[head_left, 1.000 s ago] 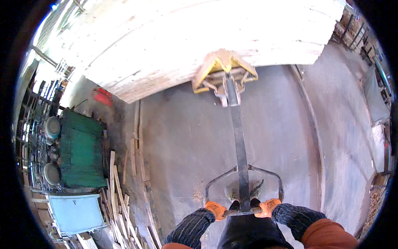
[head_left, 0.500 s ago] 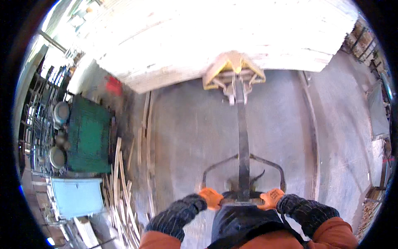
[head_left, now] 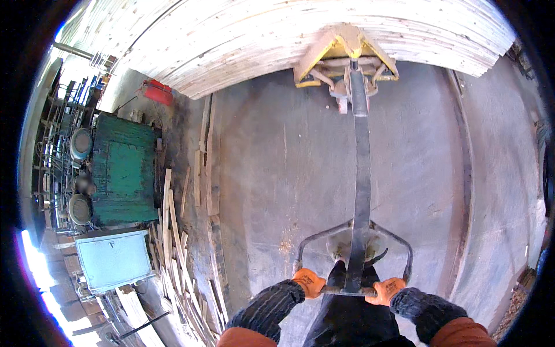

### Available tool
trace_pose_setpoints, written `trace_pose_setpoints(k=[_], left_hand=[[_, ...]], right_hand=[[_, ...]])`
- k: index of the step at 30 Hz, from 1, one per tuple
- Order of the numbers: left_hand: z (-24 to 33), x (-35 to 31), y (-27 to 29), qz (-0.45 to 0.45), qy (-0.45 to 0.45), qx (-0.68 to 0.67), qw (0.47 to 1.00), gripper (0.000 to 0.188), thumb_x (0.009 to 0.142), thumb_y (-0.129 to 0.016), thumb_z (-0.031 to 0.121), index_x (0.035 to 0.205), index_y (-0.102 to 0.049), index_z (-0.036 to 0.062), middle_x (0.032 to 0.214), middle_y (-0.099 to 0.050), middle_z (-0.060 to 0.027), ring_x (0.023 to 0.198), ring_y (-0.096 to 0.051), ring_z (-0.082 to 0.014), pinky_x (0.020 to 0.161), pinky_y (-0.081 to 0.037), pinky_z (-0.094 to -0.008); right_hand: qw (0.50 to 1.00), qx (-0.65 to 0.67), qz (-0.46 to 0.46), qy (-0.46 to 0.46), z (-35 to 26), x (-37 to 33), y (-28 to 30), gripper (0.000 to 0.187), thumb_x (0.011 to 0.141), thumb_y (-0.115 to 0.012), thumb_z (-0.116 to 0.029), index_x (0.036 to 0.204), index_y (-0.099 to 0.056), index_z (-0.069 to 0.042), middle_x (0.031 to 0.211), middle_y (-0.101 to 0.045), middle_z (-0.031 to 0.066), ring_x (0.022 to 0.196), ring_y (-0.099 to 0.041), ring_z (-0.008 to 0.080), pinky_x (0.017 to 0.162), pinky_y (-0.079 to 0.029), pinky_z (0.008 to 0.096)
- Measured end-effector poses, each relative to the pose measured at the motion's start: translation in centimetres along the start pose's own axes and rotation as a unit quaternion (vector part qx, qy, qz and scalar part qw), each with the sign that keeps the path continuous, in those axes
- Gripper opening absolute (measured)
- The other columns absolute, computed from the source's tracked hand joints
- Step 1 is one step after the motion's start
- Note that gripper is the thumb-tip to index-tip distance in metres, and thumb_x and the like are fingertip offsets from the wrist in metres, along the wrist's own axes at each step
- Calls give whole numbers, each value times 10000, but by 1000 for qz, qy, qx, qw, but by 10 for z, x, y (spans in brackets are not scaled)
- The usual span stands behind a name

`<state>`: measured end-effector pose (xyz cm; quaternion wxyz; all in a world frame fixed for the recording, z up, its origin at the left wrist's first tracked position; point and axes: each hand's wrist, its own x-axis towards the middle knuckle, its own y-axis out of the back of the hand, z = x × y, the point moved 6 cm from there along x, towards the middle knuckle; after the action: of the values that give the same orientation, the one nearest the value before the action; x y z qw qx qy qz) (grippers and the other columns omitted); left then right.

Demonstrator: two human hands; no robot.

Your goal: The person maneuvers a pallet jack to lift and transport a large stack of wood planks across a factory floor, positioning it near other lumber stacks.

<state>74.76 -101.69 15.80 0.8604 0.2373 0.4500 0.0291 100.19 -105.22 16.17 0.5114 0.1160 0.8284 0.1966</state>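
Left hand, one, orange-gloved: clenched around the left end of a crossbar. Right hand, one, likewise gloved: clenched around the right end of the same bar. The crossbar was noted as the near side of a dark looped handle, by which a yellow pallet truck was held. The truck's body was found directly ahead of and well apart from both hands, at the near face of a large pale timber stack; its forks were hidden from view. The long axis was given by a dark shaft, run almost straight away from the person between the two hands, square to the crossbar. At its near end the shaft was placed slightly closer to the right hand than to the left. A small curved lever was seen right of the shaft, touched by neither hand. On the left were listed: a green machine housing, a light-blue cabinet, loose wooden strips and a red object, its kind not determined.
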Motion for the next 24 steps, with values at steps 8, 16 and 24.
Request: trace_pose_setpoints(k=[8, 16, 24], left_hand=[[31, -37, 39, 58, 41, 30, 997, 280, 761, -633, 374, 916, -679, 145, 813, -695, -168, 774, -675, -390, 670, -507, -529], [106, -125, 135, -13, -30, 3, 999, 342, 764, -587, 428, 906, -684, 132, 837, -689, -183, 792, -669, -392, 677, -505, -519], [51, -79, 56, -63, -1, 60, 996, 385, 835, -587, 499, 993, -681, 162, 865, -712, -145, 816, -678, -389, 725, -522, -518]], right_hand=[[998, -13, 48, -28, -2, -56, 52, 686, 757, -565, -684, 1038, -701, -73, 910, -707, 206, 889, -693, 349, 768, -527, 467], [999, 6, -27, 29, -39, -149, 143, 610, 772, -573, -624, 1006, -690, -73, 843, -693, 210, 808, -675, 394, 711, -515, 496], [993, 64, 90, 46, -32, -98, 61, 630, 777, -606, -709, 999, -663, -122, 825, -660, 144, 770, -635, 383, 651, -501, 544]])
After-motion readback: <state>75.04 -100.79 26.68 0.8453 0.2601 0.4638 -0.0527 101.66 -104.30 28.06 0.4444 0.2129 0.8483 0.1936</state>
